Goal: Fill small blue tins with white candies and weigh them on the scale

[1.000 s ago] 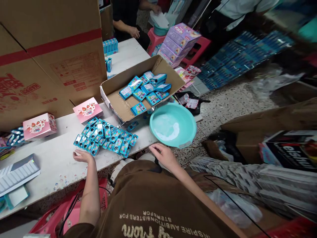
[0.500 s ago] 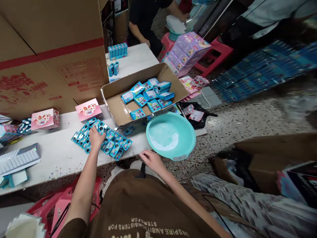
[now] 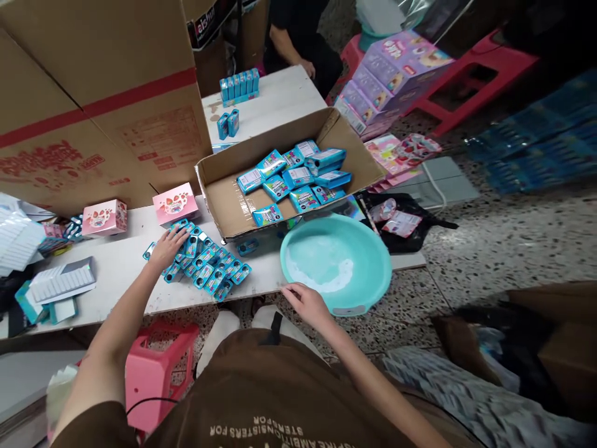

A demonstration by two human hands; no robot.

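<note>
My left hand (image 3: 168, 249) lies with its fingers spread on a pile of small blue cases with round dark windows (image 3: 204, 259), covering part of the pile's left side. By the table's front edge, just below the rim of a turquoise basin (image 3: 373, 255), is my right hand (image 3: 308, 306). Its fingers are loosely extended, and no object shows in it. Behind the pile and basin stands an open cardboard box (image 3: 224, 202). Blue printed packets (image 3: 284, 178) lie inside this box.
Pink strawberry-print boxes (image 3: 176, 204) stand behind the pile on the white table (image 3: 124, 274). A large carton (image 3: 107, 112) walls off the back left. Purple boxes (image 3: 373, 87) are stacked at the back right. Below the table sits a pink stool (image 3: 149, 379). Another person's hand (image 3: 306, 67) rests farther back.
My left hand has shifted left over the pile, and its fingers have spread flatter. My right hand stays by the basin. The camera view has turned slightly.
</note>
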